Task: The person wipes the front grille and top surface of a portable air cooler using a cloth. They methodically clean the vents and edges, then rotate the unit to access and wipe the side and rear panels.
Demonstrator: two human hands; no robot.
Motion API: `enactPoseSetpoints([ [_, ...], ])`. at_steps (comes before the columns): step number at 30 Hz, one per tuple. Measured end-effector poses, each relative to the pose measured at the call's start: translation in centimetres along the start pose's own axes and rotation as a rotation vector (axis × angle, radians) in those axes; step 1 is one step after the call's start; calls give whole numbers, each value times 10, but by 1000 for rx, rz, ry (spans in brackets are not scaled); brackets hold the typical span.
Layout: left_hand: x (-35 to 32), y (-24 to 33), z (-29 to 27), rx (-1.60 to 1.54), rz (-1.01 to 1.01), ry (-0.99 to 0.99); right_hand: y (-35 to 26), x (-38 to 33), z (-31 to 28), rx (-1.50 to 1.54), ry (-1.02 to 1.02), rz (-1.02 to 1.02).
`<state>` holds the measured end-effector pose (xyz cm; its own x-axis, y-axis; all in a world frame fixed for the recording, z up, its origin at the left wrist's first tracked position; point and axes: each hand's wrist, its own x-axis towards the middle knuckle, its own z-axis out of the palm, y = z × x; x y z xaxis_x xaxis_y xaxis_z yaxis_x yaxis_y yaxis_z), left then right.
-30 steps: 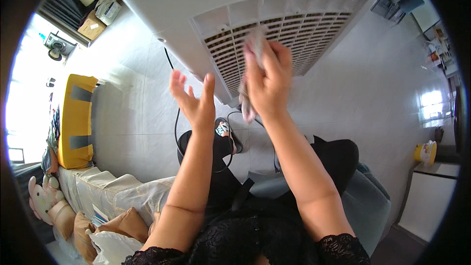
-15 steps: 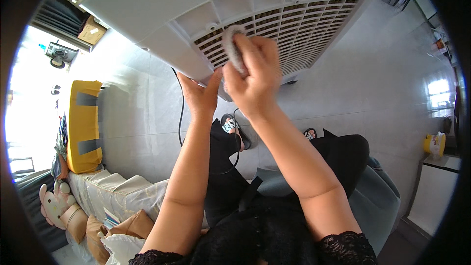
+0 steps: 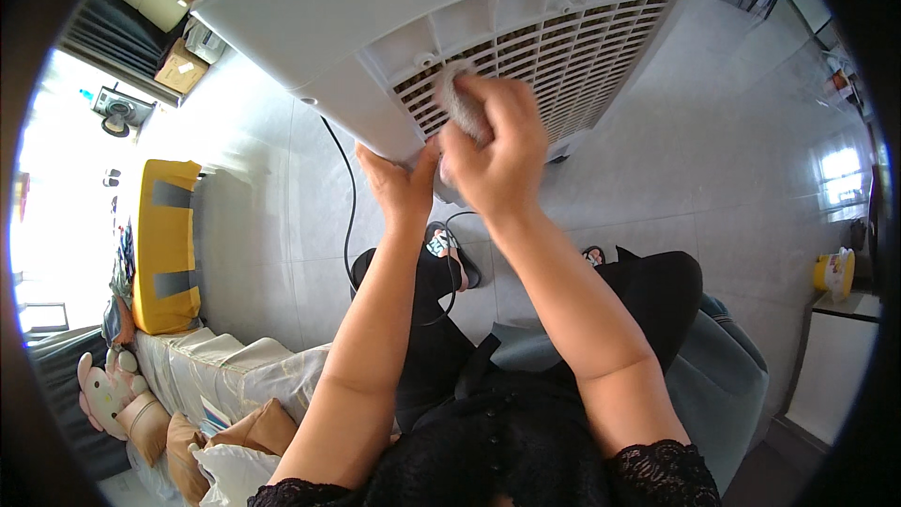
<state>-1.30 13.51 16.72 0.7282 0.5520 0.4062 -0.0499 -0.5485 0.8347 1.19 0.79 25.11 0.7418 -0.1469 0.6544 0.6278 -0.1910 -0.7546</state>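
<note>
A large white air cooler stands tilted across the upper part of the view, its slatted grille facing me with brown material behind the slats. My right hand is closed on a bunched grey cloth, which it presses against the grille's lower left corner. Just left of it, my left hand grips the bottom edge of the cooler, thumb toward the grille side; its other fingers are partly hidden behind the casing.
A black cord hangs below the cooler and loops by my feet. I sit on a grey-green seat. To the left are a yellow-covered piece of furniture, a covered sofa and a plush toy. A yellow bucket stands at right.
The cooler sits slightly further right and lower in view, with a label now showing at its top. My right hand and the cloth have shifted slightly right and down; the left hand keeps its grip.
</note>
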Motion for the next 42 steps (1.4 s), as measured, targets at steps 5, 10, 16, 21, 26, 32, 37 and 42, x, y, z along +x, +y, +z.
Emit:
enactPoseSetpoints([
  [5, -4, -1, 1, -15, 21, -24, -1, 20, -3, -280, 100, -156],
  [10, -3, -1, -2, 7, 41, -12, -22, 36, -18, -339, -56, -95],
  [16, -4, 6, 2, 12, 1, -13, -27, 17, -19, -250, -93, -141],
  [21, -6, 20, -2, -133, -11, -53, -10, -5, -1, -244, -65, -321],
  [26, -9, 10, -1, 73, 47, -18, 20, -4, -12, -375, 61, -260],
  [32, -9, 3, -4, 76, 76, -49, 28, -20, -8, -313, 0, -245],
  [37, -10, 4, 1, 75, 74, -22, 36, -35, -3, -322, -15, -206],
  [42, -9, 7, 0, 94, 77, -19, 16, -25, 2, -262, -4, -293],
])
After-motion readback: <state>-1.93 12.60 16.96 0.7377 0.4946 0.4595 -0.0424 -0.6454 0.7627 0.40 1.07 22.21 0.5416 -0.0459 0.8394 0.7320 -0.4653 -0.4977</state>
